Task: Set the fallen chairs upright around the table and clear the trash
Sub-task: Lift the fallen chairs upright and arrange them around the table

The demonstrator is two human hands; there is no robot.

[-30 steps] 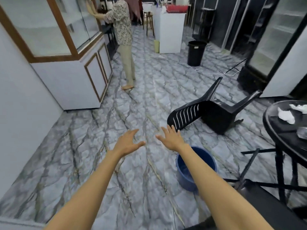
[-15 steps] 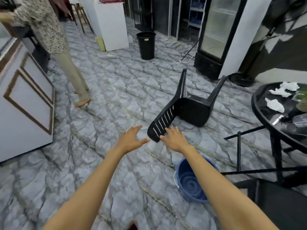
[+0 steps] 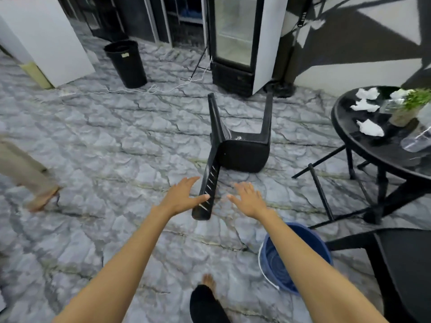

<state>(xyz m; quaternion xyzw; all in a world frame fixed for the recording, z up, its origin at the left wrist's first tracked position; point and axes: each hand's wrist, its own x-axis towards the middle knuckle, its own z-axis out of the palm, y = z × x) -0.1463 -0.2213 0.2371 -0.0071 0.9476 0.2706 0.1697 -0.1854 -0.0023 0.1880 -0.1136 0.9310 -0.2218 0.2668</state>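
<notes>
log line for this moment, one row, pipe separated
phase: reach | target: fallen chair, on its side | left hand: open, thumb at backrest | right hand: open, no grip | table: tissues uncleared

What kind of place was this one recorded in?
Probably a small café or shop: a glass-door display fridge, a round black table with crumpled napkins, and a black bin.
</notes>
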